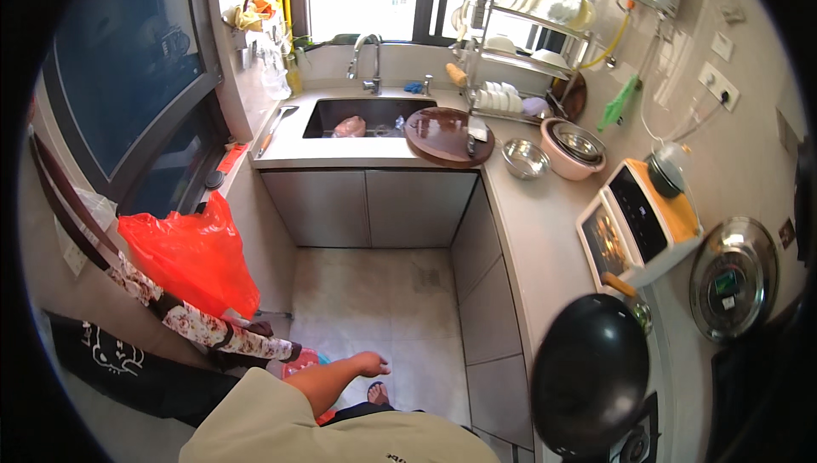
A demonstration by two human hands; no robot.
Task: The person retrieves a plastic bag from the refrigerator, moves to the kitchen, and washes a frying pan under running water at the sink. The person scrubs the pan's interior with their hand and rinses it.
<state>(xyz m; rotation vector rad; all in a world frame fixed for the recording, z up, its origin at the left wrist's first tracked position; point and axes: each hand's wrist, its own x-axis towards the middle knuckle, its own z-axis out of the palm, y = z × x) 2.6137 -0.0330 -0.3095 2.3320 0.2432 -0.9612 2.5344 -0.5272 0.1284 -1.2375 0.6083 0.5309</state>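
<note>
My left hand (372,364) hangs low over the tiled floor (376,297), above my sandalled foot (378,393). It looks empty, with its fingers slightly apart. Nearest to it, on the left, are a pink plastic item (300,361), partly covered by my arm, and the lower end of a floral-wrapped bundle (274,345). My right hand is out of view. Ahead, a pinkish lump that looks like raw meat (349,127) lies in the sink (370,107). A round wooden chopping board (437,134) overlaps the sink's right corner, with a cleaver (475,134) on it.
Right counter: a steel bowl (525,158), a pink basin (568,163), a countertop oven (629,220) and a tilted black wok (590,373). A dish rack (530,61) stands by the window. A red plastic bag (198,252) hangs left. A long-handled turner (274,131) lies beside the sink.
</note>
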